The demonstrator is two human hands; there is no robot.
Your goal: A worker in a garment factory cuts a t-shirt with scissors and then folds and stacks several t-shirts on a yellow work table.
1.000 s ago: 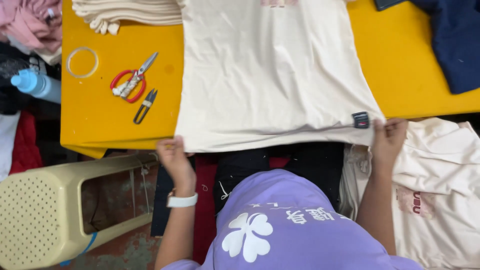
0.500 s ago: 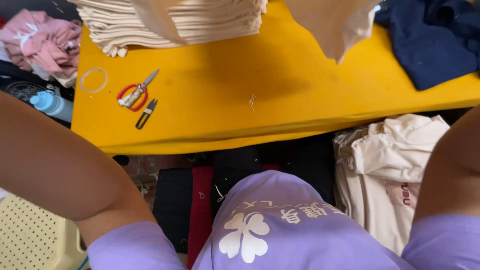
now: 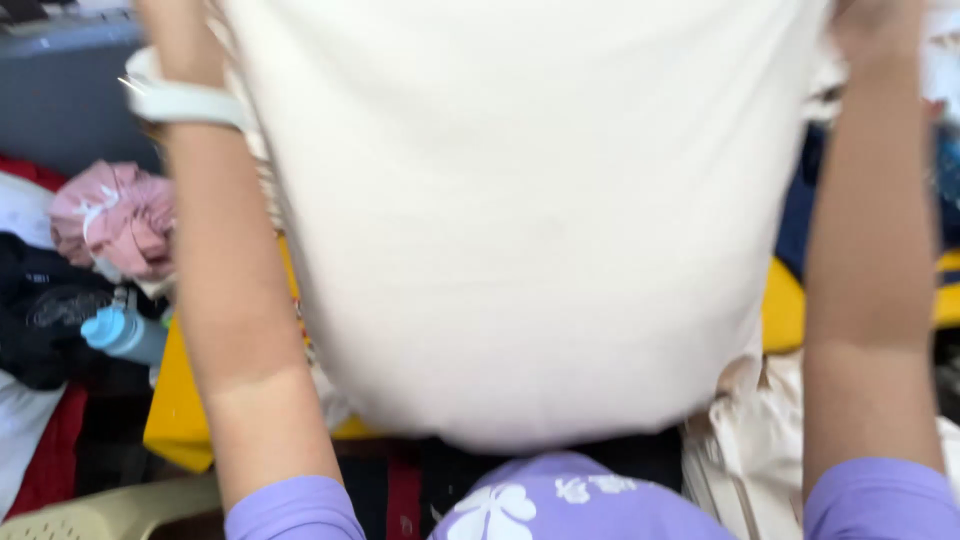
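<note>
Far left of the cream garment we see a crumpled pink cloth, soft and bunched, and below it a blue bottle, smooth plastic, lying tilted among dark clothes. A pale perforated plastic stool sits at the bottom left corner, well below the garment.

Our left arm rises just left of the garment, with a white wristband on the wrist; the left hand is mostly cut off at the top edge, so we cannot tell its grip. Behind the forearm a strip of yellow table shows, flat and glossy.

The cream garment is held up in the air in front of us, hanging between both arms and filling the centre. Its long axis runs vertical, the rounded bottom edge pointing down toward our purple top. Smooth knit fabric, matte, plain, slightly blurred.

Right of the garment, more yellow table peeks out, with cream cloth heaped below it. The right hand at the garment's top right corner looks clenched on the fabric, though blurred. The hands are well apart.
</note>
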